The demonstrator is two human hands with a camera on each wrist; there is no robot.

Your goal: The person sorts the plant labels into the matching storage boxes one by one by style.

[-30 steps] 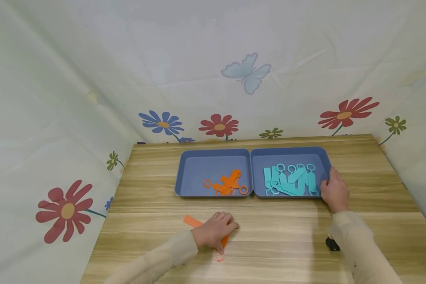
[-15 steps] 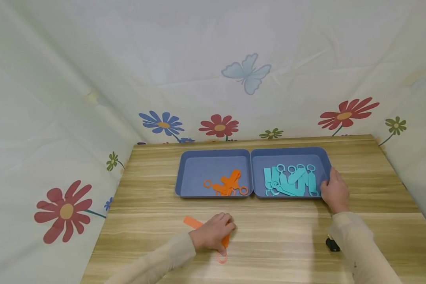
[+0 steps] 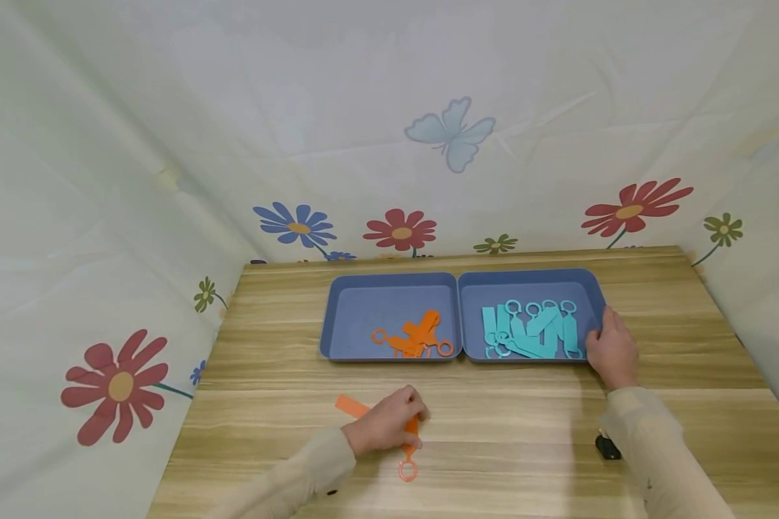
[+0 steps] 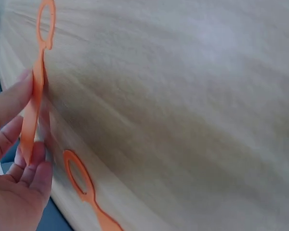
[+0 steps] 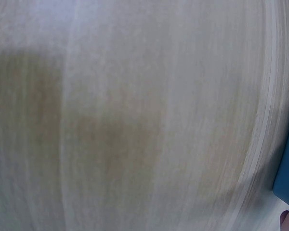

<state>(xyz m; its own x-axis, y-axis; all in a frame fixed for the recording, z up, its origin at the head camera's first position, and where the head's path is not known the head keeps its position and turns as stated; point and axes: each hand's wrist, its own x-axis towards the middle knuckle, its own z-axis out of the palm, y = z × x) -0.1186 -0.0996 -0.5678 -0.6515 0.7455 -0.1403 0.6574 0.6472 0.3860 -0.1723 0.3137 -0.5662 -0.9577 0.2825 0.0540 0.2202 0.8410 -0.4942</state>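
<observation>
My left hand (image 3: pixel 384 422) pinches an orange tag with a ring end (image 3: pixel 410 432) between thumb and fingers, above the table front. The left wrist view shows this tag (image 4: pixel 32 108) nearly edge-on, ring up, the thumb on one side and fingertips on the other. A second orange ring tag (image 3: pixel 350 405) lies partly under that hand; its ring end (image 4: pixel 79 175) shows in the left wrist view. At the right, my right hand (image 3: pixel 615 352) grips the right side of a blue tray (image 3: pixel 526 280). Just a bit of that hand enters the right wrist view.
Several turquoise ring tags (image 3: pixel 545 331) lie in the right tray. Its left neighbour, another blue tray (image 3: pixel 363 303), bears several orange tags (image 3: pixel 420 331) near its front right corner. A small black object (image 3: pixel 607 446) sits beside my right sleeve.
My left hand has drawn slightly left, its thumb and fingers now pinching the orange tag, more of which shows. The tag's ring has shifted a little right. My right hand and both trays stay put.
</observation>
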